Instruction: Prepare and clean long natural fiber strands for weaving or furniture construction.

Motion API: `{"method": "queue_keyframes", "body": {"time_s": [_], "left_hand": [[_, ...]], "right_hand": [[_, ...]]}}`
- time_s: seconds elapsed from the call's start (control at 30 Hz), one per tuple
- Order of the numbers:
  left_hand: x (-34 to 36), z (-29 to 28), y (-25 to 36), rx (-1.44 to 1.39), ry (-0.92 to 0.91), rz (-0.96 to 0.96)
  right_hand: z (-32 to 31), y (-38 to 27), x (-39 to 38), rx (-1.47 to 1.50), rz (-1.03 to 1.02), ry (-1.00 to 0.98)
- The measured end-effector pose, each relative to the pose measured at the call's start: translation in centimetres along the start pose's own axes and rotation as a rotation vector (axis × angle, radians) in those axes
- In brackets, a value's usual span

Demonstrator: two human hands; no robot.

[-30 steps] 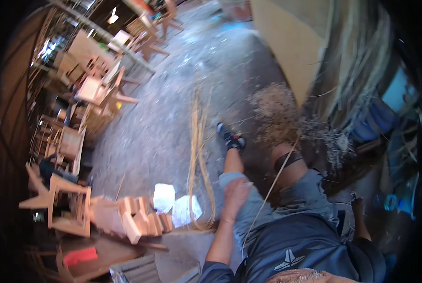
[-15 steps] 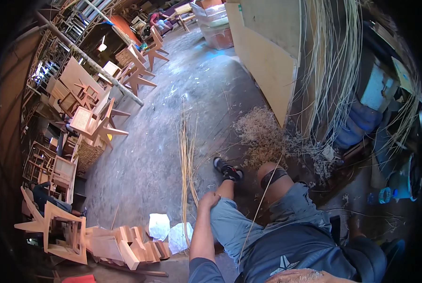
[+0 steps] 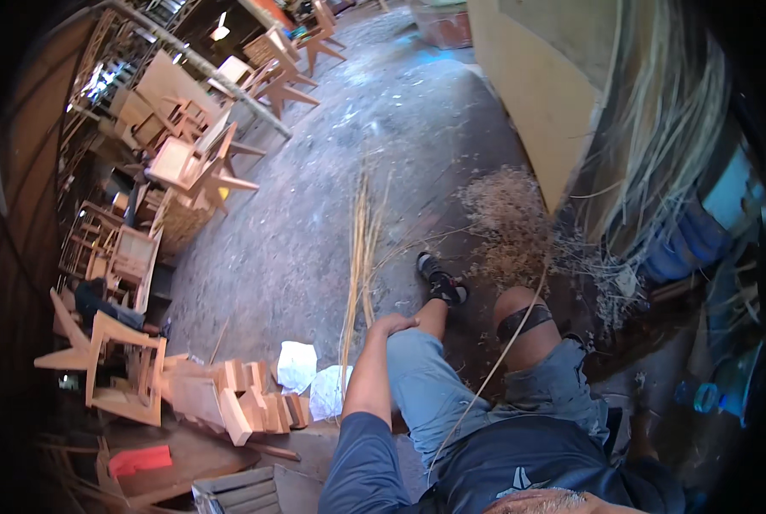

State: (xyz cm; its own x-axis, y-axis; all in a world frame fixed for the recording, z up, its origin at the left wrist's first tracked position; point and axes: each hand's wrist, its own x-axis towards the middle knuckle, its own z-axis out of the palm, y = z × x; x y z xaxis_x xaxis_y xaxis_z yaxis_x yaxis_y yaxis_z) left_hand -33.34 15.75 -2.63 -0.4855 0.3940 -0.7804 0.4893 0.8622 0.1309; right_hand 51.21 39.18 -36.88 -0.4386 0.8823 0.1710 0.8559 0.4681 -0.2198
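My left hand lies over my left knee, fingers stretched out and holding nothing. Beside it, a bundle of long yellowish cane strips is spread along the floor. One single cane strip runs slantwise across my lap, past the dark band at my right knee. My right hand hangs low in shadow at the lower right, beside my seat. Its fingers are too dark to make out, and so is anything in them.
A heap of thin shavings lies ahead of my feet. Boards and hanging cane strands stand at the right. Wooden chair frames and stacked wood pieces are on the left, near white sheets. A clear bottle lies far right.
The view has swung so that the scene sits further right, and a red piece and slatted wood show more at the lower left. My left hand has flattened across the knee.
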Motion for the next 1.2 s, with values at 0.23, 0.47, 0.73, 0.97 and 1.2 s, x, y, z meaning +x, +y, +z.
{"method": "queue_keyframes", "body": {"time_s": [0.23, 0.47, 0.73, 0.97, 1.2], "left_hand": [[3.3, 3.1, 1.0, -0.93, -0.158, -0.038], [8.8, 4.0, -2.7, -1.019, -0.097, -0.035], [0.5, -1.9, 13.8, 0.054, 0.363, 0.177], [-12.8, 2.1, 24.8, -0.229, 0.151, 0.508], [-15.0, 6.3, 21.3, -0.645, 0.3, 0.542]], "right_hand": [[-1.4, -0.6, 2.0, 0.077, 0.074, -0.182], [-2.9, -6.4, 8.7, 0.199, 0.18, -0.347], [-10.2, -8.0, 11.2, 0.214, 0.405, -0.509], [-20.4, -30.5, 25.3, 0.889, 0.346, -0.271], [-30.1, -50.8, 31.7, 1.244, 0.339, -1.174]]}}
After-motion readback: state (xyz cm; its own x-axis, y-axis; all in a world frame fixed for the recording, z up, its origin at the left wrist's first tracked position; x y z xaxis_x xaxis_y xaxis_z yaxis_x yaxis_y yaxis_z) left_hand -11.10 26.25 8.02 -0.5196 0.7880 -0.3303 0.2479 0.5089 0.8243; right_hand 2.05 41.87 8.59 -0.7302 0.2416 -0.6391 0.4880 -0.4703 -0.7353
